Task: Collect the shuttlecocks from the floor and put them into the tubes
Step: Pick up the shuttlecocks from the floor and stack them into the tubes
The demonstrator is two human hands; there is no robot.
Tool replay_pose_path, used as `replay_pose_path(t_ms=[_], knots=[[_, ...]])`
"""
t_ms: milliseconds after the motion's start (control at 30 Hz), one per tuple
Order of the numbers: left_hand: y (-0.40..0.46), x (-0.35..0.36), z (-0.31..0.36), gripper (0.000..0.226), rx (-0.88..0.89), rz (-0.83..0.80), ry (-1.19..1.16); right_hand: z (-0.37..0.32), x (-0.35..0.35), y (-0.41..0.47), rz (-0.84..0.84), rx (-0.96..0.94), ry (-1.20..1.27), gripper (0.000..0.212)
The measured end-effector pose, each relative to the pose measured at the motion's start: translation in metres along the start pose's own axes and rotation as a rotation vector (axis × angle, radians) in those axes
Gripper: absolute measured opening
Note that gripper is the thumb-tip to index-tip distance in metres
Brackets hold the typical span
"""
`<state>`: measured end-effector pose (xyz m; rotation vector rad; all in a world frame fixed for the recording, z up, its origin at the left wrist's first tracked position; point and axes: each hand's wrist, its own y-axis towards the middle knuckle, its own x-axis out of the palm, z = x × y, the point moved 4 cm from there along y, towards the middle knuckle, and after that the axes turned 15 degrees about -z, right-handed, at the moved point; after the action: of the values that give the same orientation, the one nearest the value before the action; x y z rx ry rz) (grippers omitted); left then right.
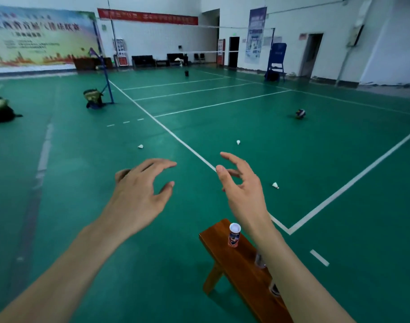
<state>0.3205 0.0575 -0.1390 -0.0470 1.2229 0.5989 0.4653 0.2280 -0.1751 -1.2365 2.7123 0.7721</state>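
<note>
Hovering empty: left hand point(139, 194), right hand point(243, 190), fingers spread | risk: right forearm toppling near tube point(234, 235) on bench point(241, 271) | shuttlecocks point(275, 185) far, uncollected

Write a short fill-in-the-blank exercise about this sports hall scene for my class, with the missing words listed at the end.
1. The number of shuttlecocks visible on the green floor is ____.
2. The open tube stands upright on a wooden ____.
3. Both the left hand and the right hand are open and hold ____.
4. The ball rests on the floor to the ____ of the long white line.

Missing words: three; bench; nothing; right
</note>
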Motion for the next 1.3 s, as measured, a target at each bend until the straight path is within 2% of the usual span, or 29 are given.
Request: replay_pose_path(t_ms=[133,333,500,700,1000,1100,1300], knots=[[0.057,-0.009,-0.057,0.028,0.008,-0.005,-0.095,0.011,0.034,0.080,-0.028,-0.059,0.054,0.029],[0.175,-0.024,-0.138,0.024,-0.078,-0.002,-0.054,0.051,0.081,0.220,-0.009,-0.139,0.167,0.027],[0.254,-0.026,-0.205,0.027,-0.149,-0.003,0.090,0.104,0.128,0.331,-0.068,-0.128,0.214,0.022],[0.328,-0.030,-0.311,0.026,-0.261,-0.025,0.041,0.157,0.198,0.443,-0.110,-0.030,0.282,0.019],[0.434,-0.048,-0.513,0.025,-0.260,-0.033,0.019,0.220,0.348,0.616,-0.100,-0.004,0.276,0.016],[0.484,-0.063,-0.583,0.025,-0.223,-0.063,0.028,0.228,0.381,0.676,-0.066,-0.049,0.224,0.016],[0.610,-0.076,-0.686,0.024,-0.162,-0.082,-0.053,0.271,0.416,0.784,-0.032,0.035,0.144,0.016]])
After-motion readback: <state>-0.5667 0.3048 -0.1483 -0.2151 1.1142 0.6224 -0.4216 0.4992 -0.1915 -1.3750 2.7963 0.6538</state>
